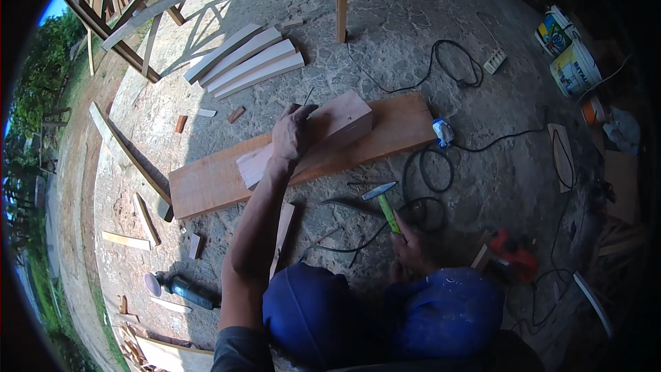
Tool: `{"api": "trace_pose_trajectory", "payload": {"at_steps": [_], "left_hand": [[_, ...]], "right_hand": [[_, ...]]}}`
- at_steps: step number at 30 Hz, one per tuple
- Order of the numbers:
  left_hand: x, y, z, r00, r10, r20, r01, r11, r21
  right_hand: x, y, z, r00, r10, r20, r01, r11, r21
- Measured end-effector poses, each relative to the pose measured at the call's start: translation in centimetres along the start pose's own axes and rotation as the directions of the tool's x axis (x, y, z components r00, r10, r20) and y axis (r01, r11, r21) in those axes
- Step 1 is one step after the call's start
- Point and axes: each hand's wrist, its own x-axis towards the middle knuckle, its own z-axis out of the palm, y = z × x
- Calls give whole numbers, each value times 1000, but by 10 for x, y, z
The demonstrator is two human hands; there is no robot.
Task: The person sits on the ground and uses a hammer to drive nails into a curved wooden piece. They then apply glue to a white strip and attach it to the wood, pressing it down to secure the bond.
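A pale squared wood block (337, 122) lies at a slant on top of a wide reddish-brown plank (406, 124) on the floor. My left hand (290, 132) rests on the block, fingers closed, with a thin dark nail-like rod (308, 95) sticking up beside the fingertips; its lower end is hidden. Nearer to me, in front of the plank, my right hand (412, 249) grips a hammer (388, 215) by its green handle. The hammer's metal head is up, apart from the block and plank. Blue-clad knees (306, 310) show below.
Several pale boards (255, 62) lie beyond the plank, near a wooden frame (341, 7). Black cables (441, 165) coil at the right, with a power strip (495, 61) and buckets (575, 69). An angle grinder (184, 291) lies at lower left; a red tool (513, 255) sits at right.
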Motion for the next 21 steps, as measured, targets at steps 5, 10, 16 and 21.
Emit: {"api": "trace_pose_trajectory", "payload": {"at_steps": [5,10,16,21], "left_hand": [[-24,12,-11,972,55,228,-104,973,208],[-15,-5,-43,776,-347,526,239,935,263],[-46,55,-54,678,-348,647,622,741,-253],[-80,106,-16,707,-400,583,707,375,-600]], "right_hand": [[-25,27,16,975,175,134,-172,985,-31],[-24,-2,20,937,188,293,-122,965,-230],[2,-61,5,977,-162,139,206,885,-418],[58,-123,29,977,-215,17,199,928,315]]}}
